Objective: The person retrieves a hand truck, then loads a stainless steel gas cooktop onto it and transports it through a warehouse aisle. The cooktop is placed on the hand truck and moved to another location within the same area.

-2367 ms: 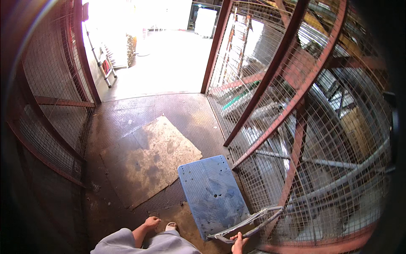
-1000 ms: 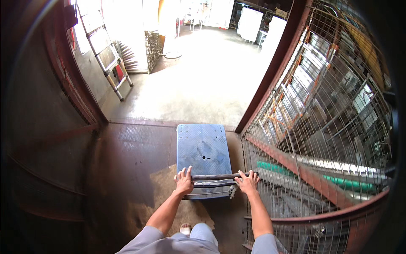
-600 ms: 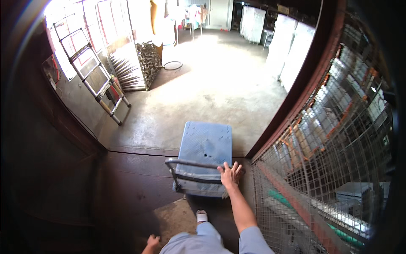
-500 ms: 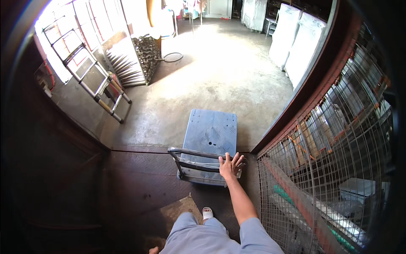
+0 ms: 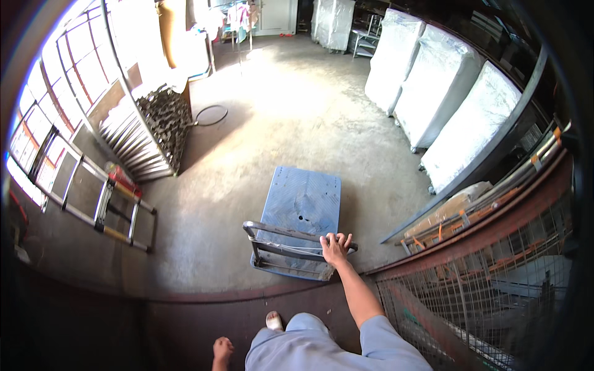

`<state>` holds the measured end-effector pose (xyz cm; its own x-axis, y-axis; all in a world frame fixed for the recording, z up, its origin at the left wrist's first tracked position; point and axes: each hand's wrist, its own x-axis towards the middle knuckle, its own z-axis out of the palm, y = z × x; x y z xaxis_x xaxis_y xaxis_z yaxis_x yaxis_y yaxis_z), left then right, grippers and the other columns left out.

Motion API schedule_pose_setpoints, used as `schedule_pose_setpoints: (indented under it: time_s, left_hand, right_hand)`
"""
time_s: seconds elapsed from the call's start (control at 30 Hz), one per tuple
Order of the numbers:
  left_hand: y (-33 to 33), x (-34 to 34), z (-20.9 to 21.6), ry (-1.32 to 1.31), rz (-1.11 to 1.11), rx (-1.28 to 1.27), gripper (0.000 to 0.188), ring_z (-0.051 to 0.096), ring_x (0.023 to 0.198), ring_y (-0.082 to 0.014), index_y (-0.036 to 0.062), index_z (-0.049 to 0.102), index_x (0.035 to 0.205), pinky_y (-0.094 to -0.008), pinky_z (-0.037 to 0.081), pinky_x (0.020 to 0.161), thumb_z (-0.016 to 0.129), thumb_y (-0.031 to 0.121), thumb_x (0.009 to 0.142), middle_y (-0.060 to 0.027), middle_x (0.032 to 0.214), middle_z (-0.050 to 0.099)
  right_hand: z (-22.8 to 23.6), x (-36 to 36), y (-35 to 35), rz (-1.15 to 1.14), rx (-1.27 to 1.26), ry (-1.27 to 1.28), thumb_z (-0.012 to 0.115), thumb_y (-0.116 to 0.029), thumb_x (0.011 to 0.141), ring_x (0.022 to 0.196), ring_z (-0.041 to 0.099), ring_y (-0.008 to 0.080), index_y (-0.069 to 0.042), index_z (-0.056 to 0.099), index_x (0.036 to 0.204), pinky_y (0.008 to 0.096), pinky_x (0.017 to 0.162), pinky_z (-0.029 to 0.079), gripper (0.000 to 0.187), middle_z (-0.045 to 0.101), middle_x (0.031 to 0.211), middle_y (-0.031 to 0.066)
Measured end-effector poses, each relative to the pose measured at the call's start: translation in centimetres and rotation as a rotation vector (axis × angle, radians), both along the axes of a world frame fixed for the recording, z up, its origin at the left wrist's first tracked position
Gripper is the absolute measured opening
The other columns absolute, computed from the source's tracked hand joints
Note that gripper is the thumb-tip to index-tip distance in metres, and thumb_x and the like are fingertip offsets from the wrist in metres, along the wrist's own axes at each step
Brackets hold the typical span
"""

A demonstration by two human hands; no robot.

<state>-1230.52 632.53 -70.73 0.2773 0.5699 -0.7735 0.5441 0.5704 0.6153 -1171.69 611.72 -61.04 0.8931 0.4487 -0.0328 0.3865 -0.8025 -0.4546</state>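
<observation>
A blue platform trolley (image 5: 300,198) with a dark folding push handle (image 5: 284,232) stands on the concrete just past the dark threshold. My right hand (image 5: 336,248) rests on the right end of that handle, its fingers bent over the bar; the palm side is hidden. A strip of clear wrap runs along the handle. Low at my left side hangs my left hand (image 5: 223,349), loosely curled with nothing visible in it and away from the trolley.
Several plastic-wrapped white units (image 5: 436,77) line the right side. A wire-mesh gate (image 5: 476,278) borders me at the right. On the left lean a telescopic ladder (image 5: 93,213) and a stack of metal tubes (image 5: 133,139). A ring (image 5: 211,115) lies on the floor.
The trolley has rolled forward over the threshold, and I have followed it. The fingers of my right hand have drawn in over the handle. My left hand has come further into view.
</observation>
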Motion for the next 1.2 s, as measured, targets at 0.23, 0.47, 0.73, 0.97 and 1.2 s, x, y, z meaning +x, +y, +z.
schedule_pose_setpoints:
  time_s: [0.23, 0.47, 0.73, 0.97, 1.2]
  left_hand:
    - [27.5, 28.5, 9.8, -0.139, 0.11, 0.392, 0.034, 0.06, 0.073, -0.0115, 0.0036, 0.057, 0.129, -0.0256, 0.046, 0.058, 0.059, 0.02, 0.099, -0.0026, 0.086, 0.063]
    - [33.8, 41.3, 3.0, -0.052, 0.025, -0.037, 0.022, 0.063, 0.071, -0.0219, 0.009, 0.058, 0.104, -0.0368, 0.049, 0.054, 0.059, 0.031, 0.099, -0.0119, 0.091, 0.064]
    - [42.6, 67.3, 0.9, 0.1, -0.298, 0.076, 0.04, 0.07, 0.092, -0.0267, -0.0014, 0.067, 0.118, -0.0401, 0.058, 0.075, 0.049, 0.029, 0.098, -0.0155, 0.111, 0.071]
    - [52.9, 108.8, -1.7, -0.012, -0.972, 0.602, 0.056, 0.069, 0.107, -0.0393, -0.002, 0.06, 0.131, -0.0456, 0.054, 0.092, 0.063, 0.039, 0.093, -0.0293, 0.108, 0.071]
    - [43.2, 154.3, 16.6, -0.381, -1.353, 0.943, 0.079, 0.024, 0.148, -0.0453, 0.0151, 0.037, 0.154, -0.0616, 0.027, 0.116, 0.067, 0.052, 0.091, -0.0242, 0.159, 0.031]
  right_hand:
    - [-3.2, 22.1, 8.3, -0.088, 0.041, -0.214, 0.05, -0.052, 0.1, 0.126, 0.046, 0.0315, -0.011, 0.063, 0.112, 0.0665, 0.119, 0.004, 0.044, 0.064, 0.115, 0.0122]
    - [-0.5, 42.6, 14.8, -0.174, 0.128, -0.185, 0.059, -0.048, 0.097, 0.123, 0.038, 0.0329, -0.014, 0.065, 0.106, 0.0577, 0.118, 0.009, 0.036, 0.056, 0.112, 0.015]
    - [-1.1, 67.3, 18.0, -0.26, -0.05, -0.198, 0.05, -0.067, 0.096, 0.141, 0.029, 0.0331, -0.014, 0.06, 0.12, 0.0601, 0.123, 0.002, 0.058, 0.05, 0.131, 0.0185]
    - [1.9, 87.3, 25.1, -0.359, -0.043, 0.073, 0.053, -0.071, 0.093, 0.134, 0.037, 0.0312, -0.015, 0.069, 0.116, 0.0529, 0.123, 0.008, 0.062, 0.055, 0.127, 0.0161]
    - [-0.1, 104.3, 26.4, -0.375, 0.05, -0.037, 0.062, -0.07, 0.088, 0.117, 0.042, 0.0331, -0.015, 0.074, 0.102, 0.048, 0.111, 0.025, 0.057, 0.06, 0.111, 0.013]
